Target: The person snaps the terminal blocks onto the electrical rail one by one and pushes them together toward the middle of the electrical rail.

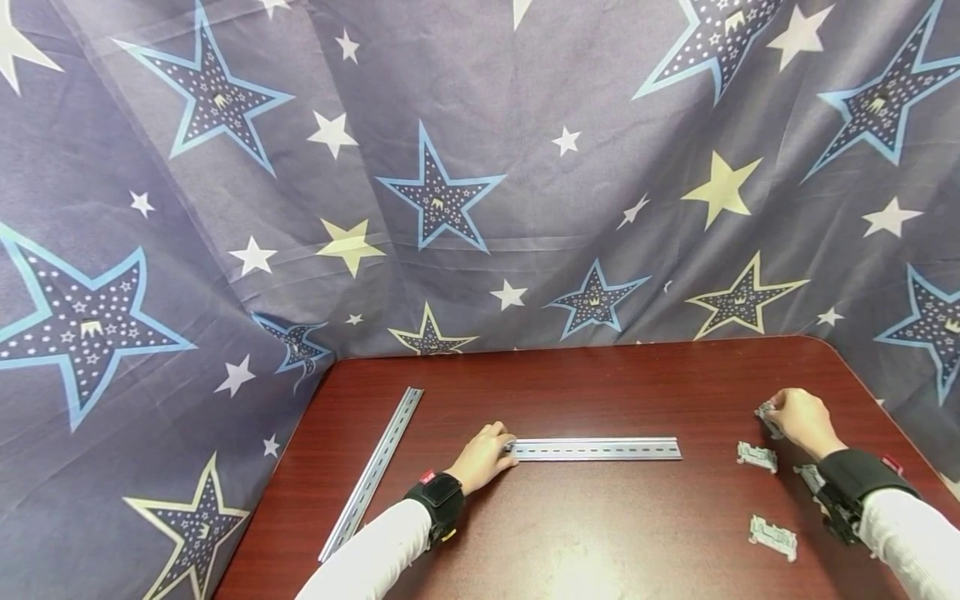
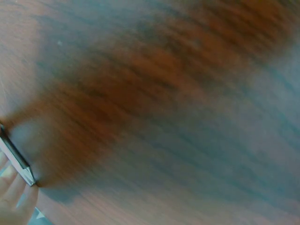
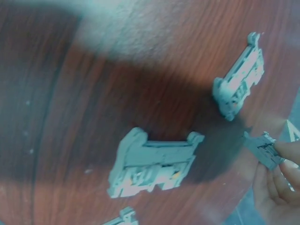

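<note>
A slotted metal DIN rail (image 1: 600,450) lies crosswise near the table's middle. Its left end is held by my left hand (image 1: 480,458), thumb at the near side and fingers at the far side. In the left wrist view, the fingers (image 2: 14,197) are at the rail's end (image 2: 18,159). Over on the right, my right hand (image 1: 806,422) pinches a grey terminal block (image 1: 767,417) between thumb and fingers. The right wrist view shows this block (image 3: 266,150) above the tabletop. More grey terminal blocks lie closest to that hand, one (image 1: 757,457) just left of it.
A second DIN rail (image 1: 375,467) lies slanted on the left side of the reddish-brown table (image 1: 600,533). Another terminal block (image 1: 773,537) lies nearer the front, and one (image 1: 810,478) is partly under the right wrist. A star-patterned curtain (image 1: 465,275) hangs behind the table.
</note>
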`<state>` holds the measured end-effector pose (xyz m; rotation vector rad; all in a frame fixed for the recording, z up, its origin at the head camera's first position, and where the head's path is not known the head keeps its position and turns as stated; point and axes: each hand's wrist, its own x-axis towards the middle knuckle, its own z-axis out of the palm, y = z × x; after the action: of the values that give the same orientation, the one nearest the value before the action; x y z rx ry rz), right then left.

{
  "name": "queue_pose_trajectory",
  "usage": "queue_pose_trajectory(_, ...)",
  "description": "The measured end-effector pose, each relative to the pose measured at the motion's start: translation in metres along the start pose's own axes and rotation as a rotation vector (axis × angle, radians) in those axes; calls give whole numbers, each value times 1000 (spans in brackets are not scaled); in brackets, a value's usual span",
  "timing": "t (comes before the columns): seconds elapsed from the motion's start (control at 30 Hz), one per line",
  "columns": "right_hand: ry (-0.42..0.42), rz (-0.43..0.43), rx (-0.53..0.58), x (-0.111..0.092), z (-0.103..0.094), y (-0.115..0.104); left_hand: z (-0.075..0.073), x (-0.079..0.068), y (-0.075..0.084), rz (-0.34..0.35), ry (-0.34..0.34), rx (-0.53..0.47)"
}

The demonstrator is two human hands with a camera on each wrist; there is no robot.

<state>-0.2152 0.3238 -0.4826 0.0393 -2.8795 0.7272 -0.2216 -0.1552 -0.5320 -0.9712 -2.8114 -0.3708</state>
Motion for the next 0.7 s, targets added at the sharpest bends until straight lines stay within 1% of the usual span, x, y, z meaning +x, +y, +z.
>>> queue_pose_trajectory(0.4, -23, 9, 46, 6, 3, -26, -2, 0, 1, -2, -1, -6)
queue_pose_trajectory(0.57, -12, 7, 73, 8, 9, -39, -2, 1, 1, 1, 0, -14)
queue_pose_trajectory(0.7, -12, 8, 107, 9, 15, -53, -2, 1, 1, 1, 0, -16)
